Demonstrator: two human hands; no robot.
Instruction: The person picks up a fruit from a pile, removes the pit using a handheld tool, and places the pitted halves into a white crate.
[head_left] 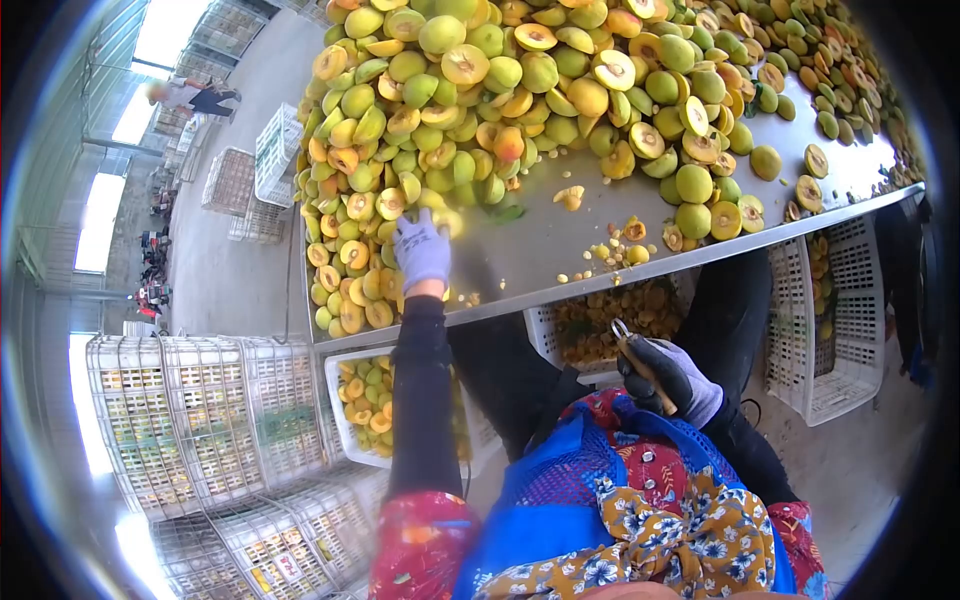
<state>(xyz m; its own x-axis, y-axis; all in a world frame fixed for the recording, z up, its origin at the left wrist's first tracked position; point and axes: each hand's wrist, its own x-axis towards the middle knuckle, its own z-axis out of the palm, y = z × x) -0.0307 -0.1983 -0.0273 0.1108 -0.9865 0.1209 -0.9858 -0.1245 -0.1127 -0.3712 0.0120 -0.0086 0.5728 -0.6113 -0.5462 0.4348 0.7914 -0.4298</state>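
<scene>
My left hand (422, 250), in a pale grey-lilac glove, reaches to the near left edge of a heap of halved stone fruit (440, 90) on a metal table (540, 225). Its fingers are spread and touch the fruit; none is plainly gripped. The halves are yellow-green to orange, several with brown pits or hollows showing. Close to my lap, my right hand (690, 385), in a glove with dark fingers, is closed around a wooden-handled tool (650, 372) with a metal loop (620, 328) at its end. Loose pits and torn fruit bits (634, 230) lie on the metal between the hands.
Below the table edge stand a white crate of fruit halves (345, 365) and another crate of scraps (540, 335). White crates (205, 400) are stacked at left, with one more crate (850, 330) at right. Another person (195, 97) is in the far left background.
</scene>
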